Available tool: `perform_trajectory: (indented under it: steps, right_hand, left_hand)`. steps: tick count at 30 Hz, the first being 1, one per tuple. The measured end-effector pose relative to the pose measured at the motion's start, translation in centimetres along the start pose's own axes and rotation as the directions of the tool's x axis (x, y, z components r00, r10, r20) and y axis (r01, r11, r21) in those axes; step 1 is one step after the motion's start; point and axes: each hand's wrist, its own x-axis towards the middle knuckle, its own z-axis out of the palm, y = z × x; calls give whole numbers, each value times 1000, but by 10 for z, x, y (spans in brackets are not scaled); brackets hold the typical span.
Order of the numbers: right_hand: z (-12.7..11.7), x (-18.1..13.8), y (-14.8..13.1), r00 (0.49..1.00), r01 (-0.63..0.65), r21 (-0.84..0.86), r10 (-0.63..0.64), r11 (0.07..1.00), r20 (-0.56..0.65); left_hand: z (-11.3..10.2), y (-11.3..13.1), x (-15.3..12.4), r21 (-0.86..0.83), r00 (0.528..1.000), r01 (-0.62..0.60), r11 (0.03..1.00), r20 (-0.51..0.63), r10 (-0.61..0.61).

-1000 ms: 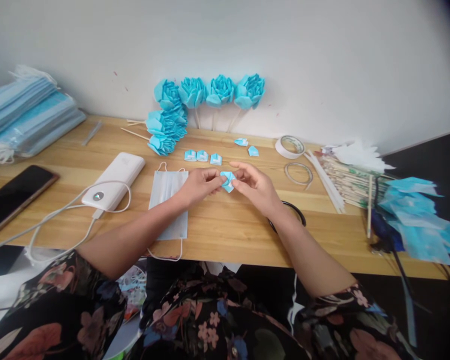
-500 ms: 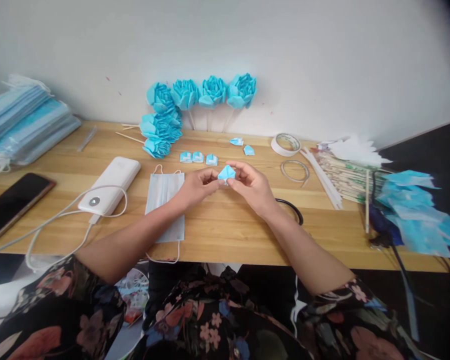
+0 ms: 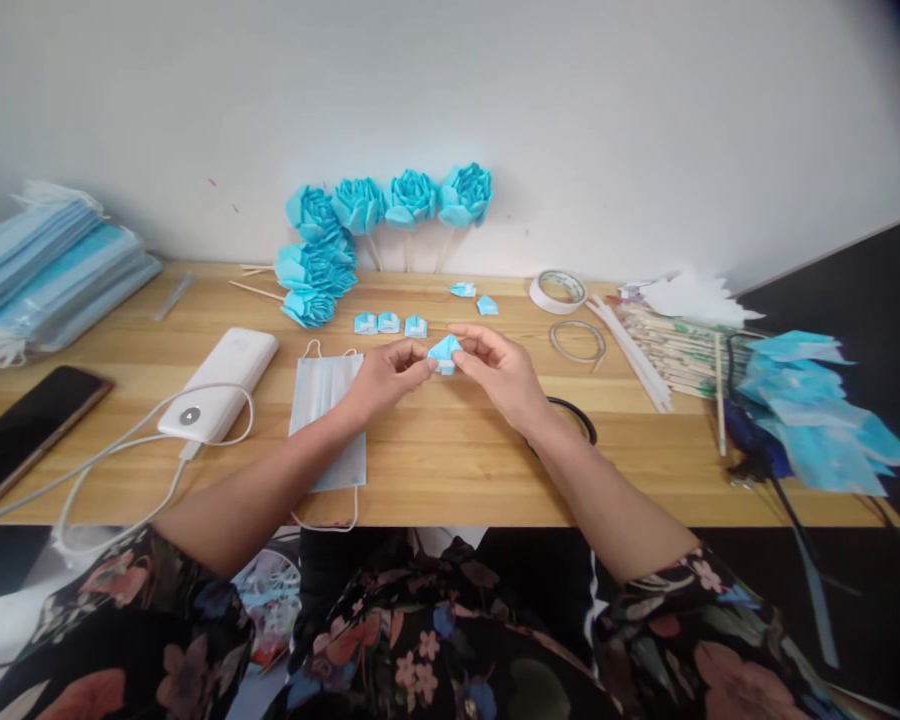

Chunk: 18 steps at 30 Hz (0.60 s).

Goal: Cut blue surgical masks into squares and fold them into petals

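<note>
My left hand (image 3: 384, 378) and my right hand (image 3: 499, 374) both pinch a small folded light-blue piece (image 3: 443, 351) just above the wooden table (image 3: 450, 450). A flat face mask (image 3: 327, 412) lies under my left wrist. Three small folded blue pieces (image 3: 390, 323) sit in a row just beyond my hands, and two more (image 3: 474, 297) lie farther back. Finished blue flowers on sticks (image 3: 390, 205) lean against the wall, with others (image 3: 311, 280) lying on the table.
A white power bank (image 3: 218, 384) with a cable and a dark phone (image 3: 26, 425) lie at the left, below a stack of masks (image 3: 52, 265). Tape rolls (image 3: 559, 290), a bundle of sticks (image 3: 682, 350), blue scraps (image 3: 817, 410) and a black ring (image 3: 574, 415) are at the right.
The folded blue piece has been turned between my fingers, and both hands have lifted slightly toward the far side. The camera view has shifted a little to the right.
</note>
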Motion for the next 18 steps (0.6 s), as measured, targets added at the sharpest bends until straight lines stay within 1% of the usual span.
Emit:
perform_trajectory:
  steps: [5,9,12,14,17,18]
  right_hand:
    - [3,0,2,1000,11,17,-11,1000,-18]
    - [4,0,1,1000,-10,32,10,999,-16]
    - [5,-1,-1,999,-31,61,34,998,-42]
    - [5,-1,-2,999,-33,75,36,997,-33]
    - [4,0,-2,1000,-14,28,14,999,10]
    - [3,0,-2,1000,-5,7,5,1000,8]
  left_hand:
    - [2,1,0,43,998,-29,999,48,27]
    - [2,-3,1,86,999,-40,996,33,37]
    - [1,-5,1,96,999,-37,995,39,33]
    - [1,-5,0,114,999,-36,993,44,31]
    - [2,-6,0,158,997,-48,986,62,38]
    - [2,-6,-1,170,997,-53,984,67,42]
